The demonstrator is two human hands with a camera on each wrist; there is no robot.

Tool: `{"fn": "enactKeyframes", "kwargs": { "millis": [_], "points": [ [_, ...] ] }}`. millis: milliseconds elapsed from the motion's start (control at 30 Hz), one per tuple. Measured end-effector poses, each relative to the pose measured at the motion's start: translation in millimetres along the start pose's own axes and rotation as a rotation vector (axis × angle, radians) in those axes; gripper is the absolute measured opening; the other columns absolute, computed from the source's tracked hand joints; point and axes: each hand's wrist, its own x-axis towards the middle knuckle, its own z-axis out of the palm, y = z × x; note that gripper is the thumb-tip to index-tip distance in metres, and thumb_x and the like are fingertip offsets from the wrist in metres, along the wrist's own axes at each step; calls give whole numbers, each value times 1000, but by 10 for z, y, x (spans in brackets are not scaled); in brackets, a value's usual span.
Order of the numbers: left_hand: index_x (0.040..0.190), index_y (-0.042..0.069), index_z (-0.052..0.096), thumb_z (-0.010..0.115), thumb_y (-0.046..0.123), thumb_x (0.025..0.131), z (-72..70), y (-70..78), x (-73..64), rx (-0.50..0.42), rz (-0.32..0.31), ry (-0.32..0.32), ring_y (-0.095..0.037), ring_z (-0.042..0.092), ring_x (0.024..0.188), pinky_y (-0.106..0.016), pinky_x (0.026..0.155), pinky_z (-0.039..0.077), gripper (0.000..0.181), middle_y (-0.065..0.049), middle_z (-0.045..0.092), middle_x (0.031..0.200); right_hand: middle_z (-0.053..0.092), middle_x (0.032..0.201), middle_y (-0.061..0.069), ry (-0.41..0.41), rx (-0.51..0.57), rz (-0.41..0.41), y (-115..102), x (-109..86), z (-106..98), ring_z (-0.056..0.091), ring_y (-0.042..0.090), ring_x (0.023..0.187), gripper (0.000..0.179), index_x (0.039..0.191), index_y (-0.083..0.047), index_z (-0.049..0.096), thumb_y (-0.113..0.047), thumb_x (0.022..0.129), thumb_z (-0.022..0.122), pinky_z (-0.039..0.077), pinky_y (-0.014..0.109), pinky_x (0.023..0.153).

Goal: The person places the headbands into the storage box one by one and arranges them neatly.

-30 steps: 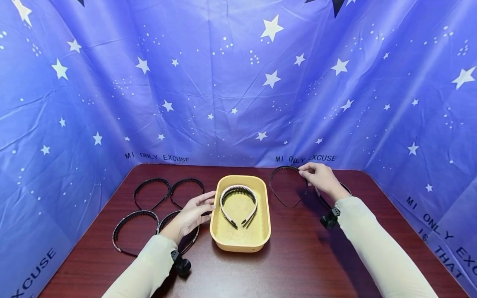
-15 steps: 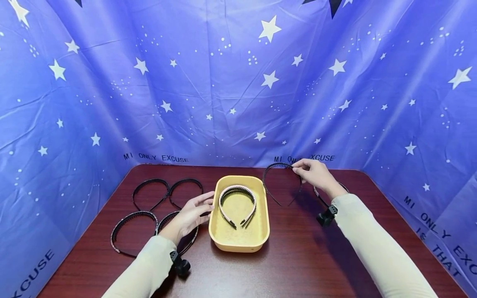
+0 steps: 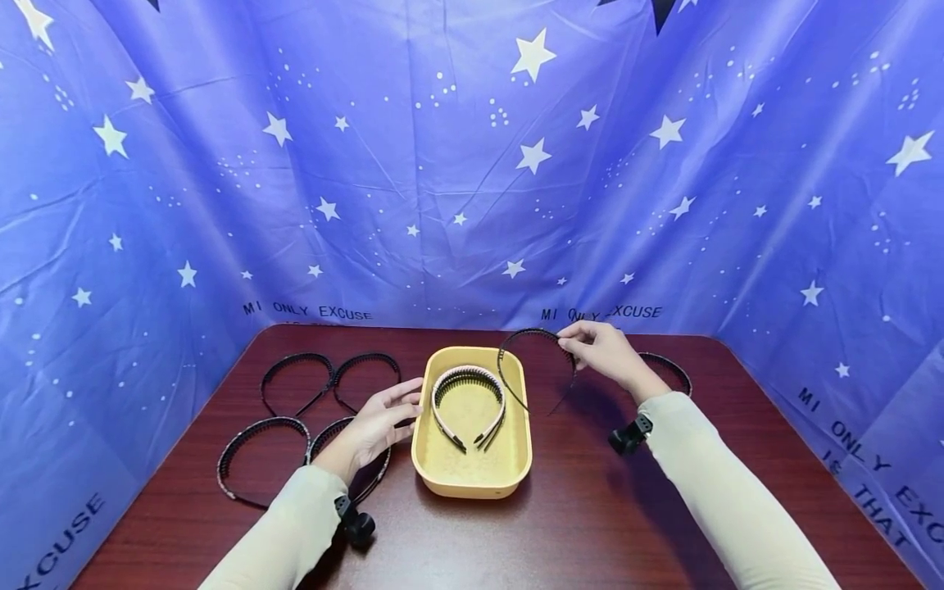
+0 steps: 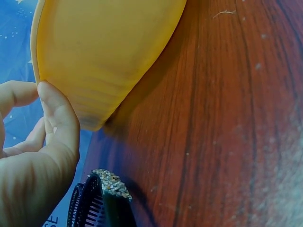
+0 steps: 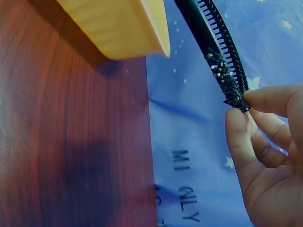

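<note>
My right hand [image 3: 605,356] pinches a thin black headband [image 3: 504,373] between thumb and fingertips, raised beside and partly over the right rim of a yellow bin [image 3: 472,487]. In the right wrist view, dark glittery beads [image 5: 221,71] cover this headband's outside, and comb teeth line its inside. At the bin's left side is my left hand [image 3: 372,430]; the left wrist view has its thumb [image 4: 61,111] and a finger meeting at the rim, gripping it. Inside the bin, a pink headband [image 3: 440,383] and a black toothed one lie nested, ends toward me.
Several dark headbands [image 3: 263,422] lie left of the bin, one partly hidden under my left hand. Another headband [image 3: 682,375] rests to the right, behind my right wrist. A blue star-printed curtain [image 3: 457,164] surrounds the dark red table [image 3: 560,508].
My right hand has carried the black headband leftward, from above the table to the bin's right rim. The headband at the far right is less covered now. My left hand stays at the bin.
</note>
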Motion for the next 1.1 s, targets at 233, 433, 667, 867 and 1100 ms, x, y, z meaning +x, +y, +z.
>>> {"fn": "enactKeyframes", "kwargs": {
  "millis": [233,433,667,867,1100],
  "points": [
    [153,3,37,56,-3,95,1,12,7,8,-9,-3,-18,62,103,-31,84,54,61,-18,55,133,71,94,14,-30,61,2,-60,12,163,66,22,68,25,115,-1,70,-17,97,68,58,51,72],
    [153,2,35,55,-3,95,1,4,6,9,-4,-12,-18,62,104,-32,86,54,62,-19,55,133,71,91,11,-49,82,-8,-154,19,297,66,22,67,22,113,-2,71,-15,96,68,59,51,70],
    [153,2,35,55,-3,95,2,6,3,1,0,-10,-19,61,105,-33,87,54,61,-20,54,135,71,95,18,-71,136,-17,-231,20,511,66,20,68,22,113,1,70,-13,95,68,60,40,64],
    [153,2,35,56,-3,95,5,-5,11,-2,-1,-18,-19,62,106,-33,87,54,62,-21,53,136,71,97,19,-73,175,-2,-266,9,654,69,21,71,20,111,-1,71,-10,94,68,60,38,63],
    [153,1,35,56,-3,95,3,-12,4,-5,3,-19,-20,62,106,-34,87,54,61,-21,54,135,71,92,14,-101,176,11,-311,36,781,70,21,66,18,108,-2,72,-10,93,68,61,40,64]
  ]
}}
